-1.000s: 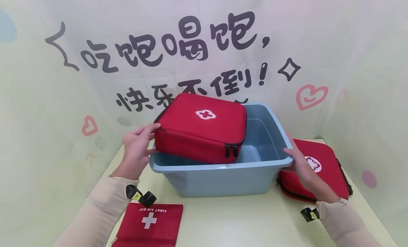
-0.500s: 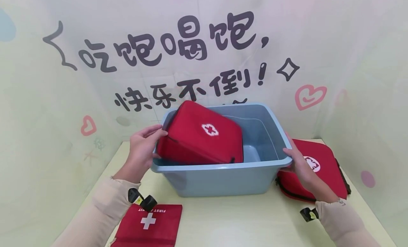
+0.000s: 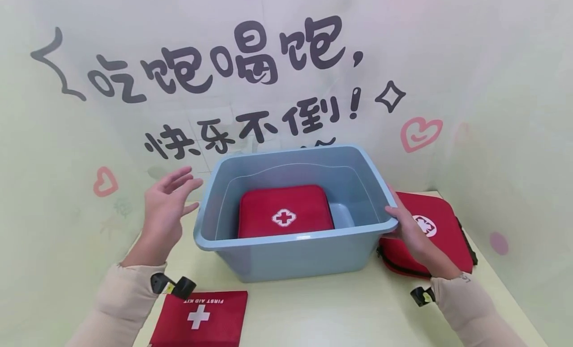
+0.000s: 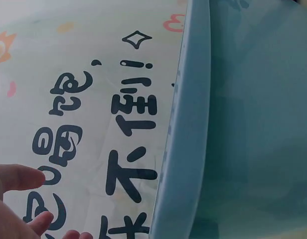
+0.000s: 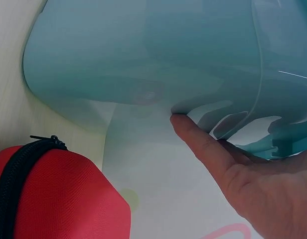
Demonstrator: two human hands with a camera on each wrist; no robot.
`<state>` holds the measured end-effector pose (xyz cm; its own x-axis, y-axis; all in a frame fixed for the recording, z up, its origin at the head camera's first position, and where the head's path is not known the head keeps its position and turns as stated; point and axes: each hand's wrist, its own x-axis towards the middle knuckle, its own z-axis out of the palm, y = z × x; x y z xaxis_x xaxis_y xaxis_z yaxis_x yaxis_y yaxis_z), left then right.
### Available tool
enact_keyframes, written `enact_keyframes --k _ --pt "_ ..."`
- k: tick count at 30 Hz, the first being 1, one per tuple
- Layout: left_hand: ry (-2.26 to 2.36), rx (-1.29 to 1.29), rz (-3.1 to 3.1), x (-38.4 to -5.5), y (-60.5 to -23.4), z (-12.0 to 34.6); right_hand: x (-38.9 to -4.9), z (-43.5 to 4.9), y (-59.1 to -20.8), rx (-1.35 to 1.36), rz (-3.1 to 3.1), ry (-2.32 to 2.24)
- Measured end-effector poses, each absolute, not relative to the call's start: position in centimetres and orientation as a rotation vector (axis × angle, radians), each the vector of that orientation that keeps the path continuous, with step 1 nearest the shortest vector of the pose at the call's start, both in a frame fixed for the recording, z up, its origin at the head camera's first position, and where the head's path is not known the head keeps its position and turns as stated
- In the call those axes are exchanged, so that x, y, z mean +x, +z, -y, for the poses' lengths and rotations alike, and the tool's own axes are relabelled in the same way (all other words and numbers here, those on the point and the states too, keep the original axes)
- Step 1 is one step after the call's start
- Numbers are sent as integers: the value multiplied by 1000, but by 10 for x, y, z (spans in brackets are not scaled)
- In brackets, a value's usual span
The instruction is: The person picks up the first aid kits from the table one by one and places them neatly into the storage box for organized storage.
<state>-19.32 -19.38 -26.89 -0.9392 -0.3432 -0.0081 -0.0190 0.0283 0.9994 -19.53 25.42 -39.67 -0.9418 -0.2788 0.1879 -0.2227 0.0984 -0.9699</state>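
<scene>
A light blue plastic basin (image 3: 295,260) stands on the table. Inside it a red first aid bag (image 3: 286,200) with a white-edged cross badge lies toward the left, its front part hidden by the near wall. My left hand (image 3: 166,213) is in the air just left of the basin, fingers parted and holding nothing; the left wrist view shows its fingertips apart from the rim (image 4: 186,124). At the opposite end my right hand (image 3: 409,232) grips the basin's rim, thumb on top. Its fingers (image 5: 203,147) lie against the outer wall in the right wrist view.
Beside the basin's right end lies a second red first aid case (image 3: 436,227) with a black zip, partly behind my right hand. A flat red first aid pouch (image 3: 201,319) lies at the table's front left. A wall sheet with lettering (image 3: 250,53) hangs close behind.
The red first aid bag has gone from tilted over the left rim to lying down inside the basin. My left hand has let go of it and drawn back left. The right hand keeps its grip.
</scene>
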Motion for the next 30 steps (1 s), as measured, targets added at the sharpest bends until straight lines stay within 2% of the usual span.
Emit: enact_keyframes --k 8,14,21,30 --pt "-2134 276 1944 -196 -275 228 -195 -254 -395 -498 -2305 -2011" --pt "-2157 174 1956 -195 -292 258 -195 -253 -395 -499 -2303 -2000" --pt "-2127 200 2078 -192 -319 289 -195 -251 -395 -510 -2310 -2005" --pt "-1763 246 2611 -193 -365 316 -195 -251 -396 -494 -2317 -2000"
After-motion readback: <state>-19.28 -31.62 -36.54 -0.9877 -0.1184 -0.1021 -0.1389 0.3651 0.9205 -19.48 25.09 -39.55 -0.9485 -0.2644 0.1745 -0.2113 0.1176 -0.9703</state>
